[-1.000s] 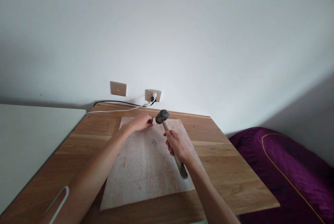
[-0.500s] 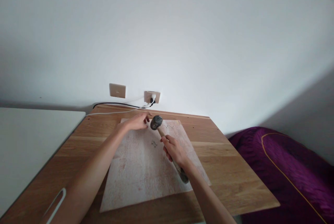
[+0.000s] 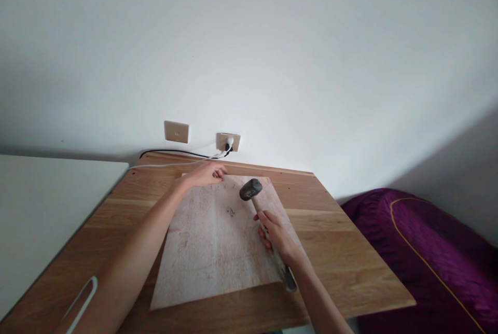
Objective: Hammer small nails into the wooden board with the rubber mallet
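My right hand point(image 3: 275, 233) is wrapped round the wooden handle of a hammer point(image 3: 251, 189), whose dark head is raised over the right half of a thin pale board point(image 3: 194, 261). At the board's far edge is my left hand point(image 3: 212, 172), its fingers curled together. What they hold, if anything, is too small to make out. A few small metal nails point(image 3: 231, 211) lie loose near the middle of the board, between my two hands. Some tiny marks or nails stand close to my left fingertips, too small to tell apart.
The board lies on a wooden tabletop point(image 3: 334, 256) against a white wall. Behind it, a white cable point(image 3: 171, 164) and a black cable point(image 3: 175, 152) run to a wall socket point(image 3: 228, 142). A white surface point(image 3: 58, 209) adjoins on the left; purple fabric point(image 3: 389, 230) bulges at the right.
The hammer and my right hand have moved right and slightly nearer, away from my left hand. My left fingers have curled in more, at the board's far edge.
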`<state>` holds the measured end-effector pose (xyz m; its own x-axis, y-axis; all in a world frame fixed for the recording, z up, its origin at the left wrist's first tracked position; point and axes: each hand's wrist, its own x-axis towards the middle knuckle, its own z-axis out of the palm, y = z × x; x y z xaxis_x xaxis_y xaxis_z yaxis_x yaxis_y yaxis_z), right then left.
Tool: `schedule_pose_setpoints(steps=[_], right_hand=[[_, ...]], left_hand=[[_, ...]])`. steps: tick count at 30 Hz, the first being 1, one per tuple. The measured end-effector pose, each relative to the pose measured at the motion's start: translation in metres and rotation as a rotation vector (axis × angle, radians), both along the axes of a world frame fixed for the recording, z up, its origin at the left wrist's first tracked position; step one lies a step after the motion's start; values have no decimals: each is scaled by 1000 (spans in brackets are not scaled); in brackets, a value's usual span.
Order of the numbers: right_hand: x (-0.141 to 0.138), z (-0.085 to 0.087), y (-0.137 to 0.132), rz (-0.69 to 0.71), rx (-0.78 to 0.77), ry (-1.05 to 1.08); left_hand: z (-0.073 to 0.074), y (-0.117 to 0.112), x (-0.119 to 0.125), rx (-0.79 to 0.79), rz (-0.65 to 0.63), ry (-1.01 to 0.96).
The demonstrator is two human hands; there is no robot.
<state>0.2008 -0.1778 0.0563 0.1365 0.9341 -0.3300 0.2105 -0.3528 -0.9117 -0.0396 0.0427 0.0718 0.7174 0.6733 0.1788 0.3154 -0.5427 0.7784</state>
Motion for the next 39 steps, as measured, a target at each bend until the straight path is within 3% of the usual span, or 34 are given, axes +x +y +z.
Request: schedule_pose_setpoints(steps=[16, 25, 31, 39], right_hand=[[0, -3, -1, -50, 22, 56], [-3, 0, -2, -49, 22, 30], [1, -3, -1, -25, 17, 49], [-4, 5, 15, 74, 9, -59]], left_hand=[[6, -2, -5, 106, 49, 90], [-14, -6, 15, 184, 19, 174], [-12, -15, 23, 356, 93, 288], [-13, -15, 26, 395, 141, 309]])
